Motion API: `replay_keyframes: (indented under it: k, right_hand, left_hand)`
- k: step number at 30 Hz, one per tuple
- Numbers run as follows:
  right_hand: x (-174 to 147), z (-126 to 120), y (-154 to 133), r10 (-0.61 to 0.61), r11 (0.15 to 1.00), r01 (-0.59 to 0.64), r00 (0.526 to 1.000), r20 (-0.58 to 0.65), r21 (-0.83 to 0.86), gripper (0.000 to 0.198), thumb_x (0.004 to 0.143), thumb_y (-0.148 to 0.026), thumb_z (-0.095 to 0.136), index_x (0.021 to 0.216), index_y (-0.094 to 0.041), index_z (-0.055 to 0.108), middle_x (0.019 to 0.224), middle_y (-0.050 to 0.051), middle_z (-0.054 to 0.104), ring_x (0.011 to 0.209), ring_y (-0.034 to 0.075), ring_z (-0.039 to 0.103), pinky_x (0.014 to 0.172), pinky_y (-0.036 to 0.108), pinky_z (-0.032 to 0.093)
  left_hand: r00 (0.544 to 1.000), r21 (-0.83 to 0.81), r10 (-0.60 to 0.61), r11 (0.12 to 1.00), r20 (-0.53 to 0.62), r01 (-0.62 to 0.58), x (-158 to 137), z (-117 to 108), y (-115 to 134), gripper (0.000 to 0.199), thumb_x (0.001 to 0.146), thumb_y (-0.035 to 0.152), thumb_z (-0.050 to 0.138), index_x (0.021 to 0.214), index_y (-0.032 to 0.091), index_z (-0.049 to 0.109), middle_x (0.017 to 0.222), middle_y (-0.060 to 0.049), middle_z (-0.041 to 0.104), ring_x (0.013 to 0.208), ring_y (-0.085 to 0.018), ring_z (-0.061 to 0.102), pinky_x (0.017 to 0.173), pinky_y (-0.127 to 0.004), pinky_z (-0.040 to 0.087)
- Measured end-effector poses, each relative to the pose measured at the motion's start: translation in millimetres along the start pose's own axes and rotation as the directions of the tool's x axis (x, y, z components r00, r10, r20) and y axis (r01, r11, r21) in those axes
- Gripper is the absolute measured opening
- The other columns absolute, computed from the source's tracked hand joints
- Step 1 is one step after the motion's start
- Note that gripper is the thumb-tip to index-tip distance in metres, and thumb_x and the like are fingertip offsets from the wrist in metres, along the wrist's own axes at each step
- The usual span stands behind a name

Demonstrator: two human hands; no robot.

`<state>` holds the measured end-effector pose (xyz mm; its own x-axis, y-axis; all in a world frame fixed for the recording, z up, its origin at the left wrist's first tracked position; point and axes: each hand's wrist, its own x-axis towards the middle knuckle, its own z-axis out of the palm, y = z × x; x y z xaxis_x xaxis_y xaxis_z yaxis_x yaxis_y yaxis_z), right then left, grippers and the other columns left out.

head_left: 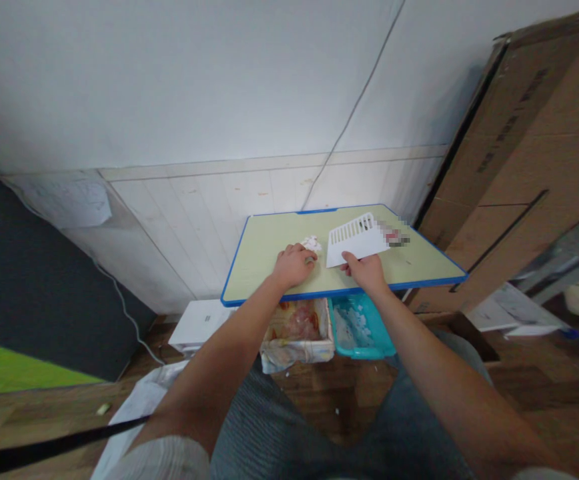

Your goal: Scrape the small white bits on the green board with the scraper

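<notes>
A teal tub [362, 333] sits under the table [269, 243] beside a lined box [299, 330] (reddish scraps inside). Cardboard boxes [534, 153] lean at right; a cable [354, 107] crosses the wall [169, 80].

— How many hands?
— Two: a left hand [293, 265] and a right hand [365, 270]
— And on the table [264, 257]?
— One table, one white card [358, 241], one little white lump [312, 244]
— Under it?
— Two tubs: one white tub [297, 327], one blue tub [361, 328]. And one big box [529, 153] beside
</notes>
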<state>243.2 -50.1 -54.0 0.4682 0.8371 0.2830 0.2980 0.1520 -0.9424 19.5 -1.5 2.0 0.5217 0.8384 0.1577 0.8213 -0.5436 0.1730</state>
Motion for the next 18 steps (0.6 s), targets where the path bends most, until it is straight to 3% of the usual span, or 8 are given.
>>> replay_keyframes:
  k: [5, 9, 14, 18]
  right_hand:
    - [-0.3, -2.7, 0.9, -0.005, 1.000, 0.005, 1.000, -0.009, 0.031, 0.034, 0.087, -0.056, 0.076, 0.071, -0.026, 0.071, 0.061, 0.009, 0.078, 0.050, 0.024, 0.070, 0.055, 0.034, 0.059]
    - [1.0, -2.5, -1.0, -0.013, 0.999, 0.014, 1.000, -0.016, 0.052, 0.038, 0.090, -0.059, 0.074, 0.073, -0.025, 0.071, 0.067, 0.011, 0.081, 0.054, 0.024, 0.073, 0.059, 0.034, 0.063]
    - [-4.6, 0.8, -5.9, -0.022, 0.999, 0.020, 0.999, 0.049, 0.042, 0.038, 0.087, -0.057, 0.079, 0.070, -0.023, 0.073, 0.062, 0.009, 0.078, 0.051, 0.022, 0.070, 0.057, 0.032, 0.060]
    - [-12.0, 7.6, -13.7, -0.034, 0.998, 0.027, 0.993, 0.115, 0.062, 0.039, 0.088, -0.058, 0.080, 0.074, -0.022, 0.074, 0.067, 0.009, 0.080, 0.050, 0.020, 0.067, 0.054, 0.031, 0.057]
  left_hand:
    - [0.998, -0.030, -0.046, 0.999, -0.034, 0.045, 3.2, 2.5, 2.2, 0.042, 0.111, 0.029, 0.065, 0.146, 0.034, 0.086, 0.158, -0.009, 0.076, 0.153, -0.033, 0.065, 0.131, -0.050, 0.053]
    - [0.989, -0.071, -0.076, 0.995, -0.124, 0.068, 3.8, -1.7, 0.6, 0.041, 0.114, 0.027, 0.060, 0.144, 0.031, 0.088, 0.151, -0.008, 0.080, 0.148, -0.030, 0.069, 0.128, -0.046, 0.056]
    - [0.964, -0.052, -0.177, 0.984, -0.197, 0.171, -3.8, -8.8, -20.5, 0.039, 0.117, 0.036, 0.057, 0.132, 0.028, 0.092, 0.145, -0.010, 0.083, 0.144, -0.032, 0.070, 0.125, -0.047, 0.057]
    - [0.944, 0.002, -0.294, 0.955, -0.151, 0.298, -18.8, -7.9, -42.4, 0.045, 0.114, 0.045, 0.062, 0.148, 0.028, 0.085, 0.157, -0.013, 0.079, 0.150, -0.034, 0.069, 0.126, -0.047, 0.057]
